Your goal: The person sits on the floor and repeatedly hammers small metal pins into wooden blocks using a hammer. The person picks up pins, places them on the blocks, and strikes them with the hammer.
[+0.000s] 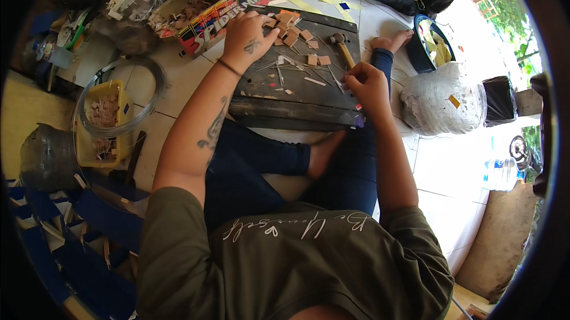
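Observation:
A dark wooden board (285, 109) lies on the floor across my folded legs. My left hand (249, 33) rests on a pile of small light wooden pieces (291, 27) at the board's far left, fingers spread over them. My right hand (367, 85) sits at the board's right edge, fingers curled around something small that I cannot make out. Thin sticks (300, 70) lie scattered between the hands. A hammer (341, 45) rests on the board just beyond my right hand.
A printed cardboard box (208, 20) of wooden bits stands at the far left. A yellow basket (104, 121) inside a wire coil sits left. A white plastic-wrapped bundle (442, 100) and a blue-rimmed plate (430, 43) lie right. Another person sits at the top.

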A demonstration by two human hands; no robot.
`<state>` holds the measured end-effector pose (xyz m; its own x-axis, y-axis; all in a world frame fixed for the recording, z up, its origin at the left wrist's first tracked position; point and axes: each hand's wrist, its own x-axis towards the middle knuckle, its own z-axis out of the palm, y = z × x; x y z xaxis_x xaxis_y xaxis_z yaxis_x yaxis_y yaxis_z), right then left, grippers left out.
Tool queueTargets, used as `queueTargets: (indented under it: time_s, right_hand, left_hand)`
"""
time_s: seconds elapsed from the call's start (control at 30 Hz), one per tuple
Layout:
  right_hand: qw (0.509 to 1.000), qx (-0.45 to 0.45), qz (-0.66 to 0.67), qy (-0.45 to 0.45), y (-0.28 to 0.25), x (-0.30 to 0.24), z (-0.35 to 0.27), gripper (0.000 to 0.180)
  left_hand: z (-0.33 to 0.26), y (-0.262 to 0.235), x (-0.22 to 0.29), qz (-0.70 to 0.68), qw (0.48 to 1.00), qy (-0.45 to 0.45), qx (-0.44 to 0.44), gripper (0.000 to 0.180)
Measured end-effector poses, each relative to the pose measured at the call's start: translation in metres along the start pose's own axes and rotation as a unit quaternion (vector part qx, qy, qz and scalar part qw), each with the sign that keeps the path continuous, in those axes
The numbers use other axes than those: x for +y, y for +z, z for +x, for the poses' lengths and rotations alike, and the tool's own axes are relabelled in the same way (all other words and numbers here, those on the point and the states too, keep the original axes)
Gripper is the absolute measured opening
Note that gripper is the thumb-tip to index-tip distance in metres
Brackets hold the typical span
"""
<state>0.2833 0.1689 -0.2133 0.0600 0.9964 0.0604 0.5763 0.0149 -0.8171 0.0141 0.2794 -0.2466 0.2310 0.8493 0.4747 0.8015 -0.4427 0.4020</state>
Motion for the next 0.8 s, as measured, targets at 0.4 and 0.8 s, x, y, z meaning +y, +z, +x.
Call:
queueTargets:
  time_s: [0.4, 0.8]
  right_hand:
    - [0.948, 0.003, 0.315, 0.056, 0.001, 0.014, -0.026, 0.011]
    - [0.979, -0.029, 0.195, -0.047, 0.028, -0.002, -0.018, 0.014]
  left_hand:
    - [-0.027, 0.006, 0.048, -0.273, 0.961, -0.006, -0.036, 0.013]
    - [-0.085, 0.012, 0.087, -0.302, 0.951, -0.028, -0.061, 0.015]
